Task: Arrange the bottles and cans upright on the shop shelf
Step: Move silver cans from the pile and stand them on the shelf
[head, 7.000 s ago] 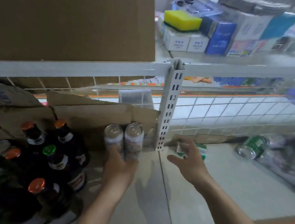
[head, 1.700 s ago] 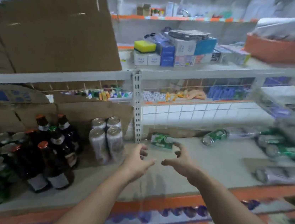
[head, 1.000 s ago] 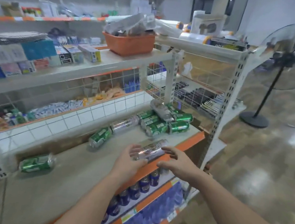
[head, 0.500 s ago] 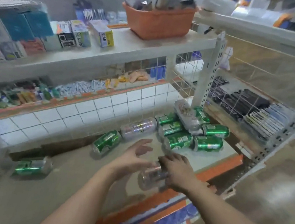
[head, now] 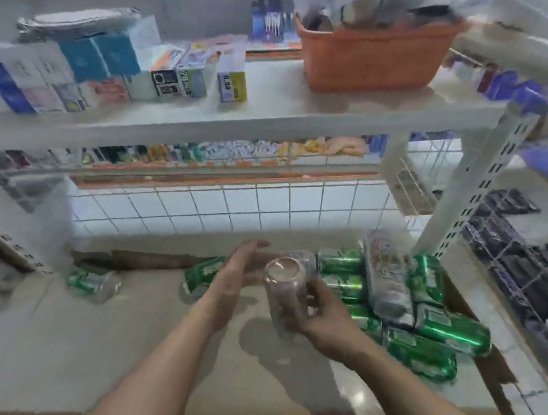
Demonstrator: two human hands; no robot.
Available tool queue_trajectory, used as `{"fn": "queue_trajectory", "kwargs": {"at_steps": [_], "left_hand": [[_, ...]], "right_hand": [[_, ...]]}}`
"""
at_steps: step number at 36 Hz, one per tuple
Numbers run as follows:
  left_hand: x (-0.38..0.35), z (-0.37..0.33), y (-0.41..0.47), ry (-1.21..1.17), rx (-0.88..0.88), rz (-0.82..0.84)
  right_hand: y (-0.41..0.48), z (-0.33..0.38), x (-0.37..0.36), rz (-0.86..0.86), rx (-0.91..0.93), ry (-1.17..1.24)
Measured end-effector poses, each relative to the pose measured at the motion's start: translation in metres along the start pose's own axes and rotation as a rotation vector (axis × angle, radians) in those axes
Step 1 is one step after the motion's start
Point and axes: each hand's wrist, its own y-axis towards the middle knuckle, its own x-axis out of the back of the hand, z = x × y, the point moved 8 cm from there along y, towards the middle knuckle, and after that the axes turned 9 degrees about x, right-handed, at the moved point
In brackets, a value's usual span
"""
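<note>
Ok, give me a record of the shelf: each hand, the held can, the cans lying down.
right hand: fingers curled round the pale can
pale can: tilted, one end facing the camera
left hand: open beside it, contact unclear
green pile: cans on their sides at the right end of the shelf, second pale can lying across them
loose green can: on its side behind the left hand; another green can lies further left
upright cans: none in view

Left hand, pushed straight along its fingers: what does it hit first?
Probably the white gridded back panel behind the shelf; the left hand points past the held can. Depth unclear.
</note>
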Motion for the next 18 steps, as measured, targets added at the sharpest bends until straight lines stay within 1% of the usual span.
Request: {"fn": "queue_trajectory", "kwargs": {"at_steps": [5,8,11,12,15,18], "left_hand": [[0.011,0.018,0.000,-0.065,0.105,-0.234],[0.018,0.029,-0.003,-0.076,0.180,-0.293],[0.017,0.036,-0.010,-0.126,0.223,-0.284],[0.014,0.038,-0.013,-0.172,0.241,-0.254],[0.001,0.046,-0.013,-0.363,0.291,-0.105],[0.003,0.038,-0.011,-0.601,0.228,-0.070]], "right_hand": [[0.021,0.012,0.013,-0.085,-0.014,0.266],[0.036,0.026,0.018,-0.079,-0.059,0.433],[0.048,0.036,0.020,-0.094,-0.085,0.571],[0.051,0.037,0.020,-0.107,-0.095,0.621],[0.057,0.042,0.012,-0.120,-0.107,0.768],[0.056,0.048,0.003,-0.083,-0.082,0.878]]}}
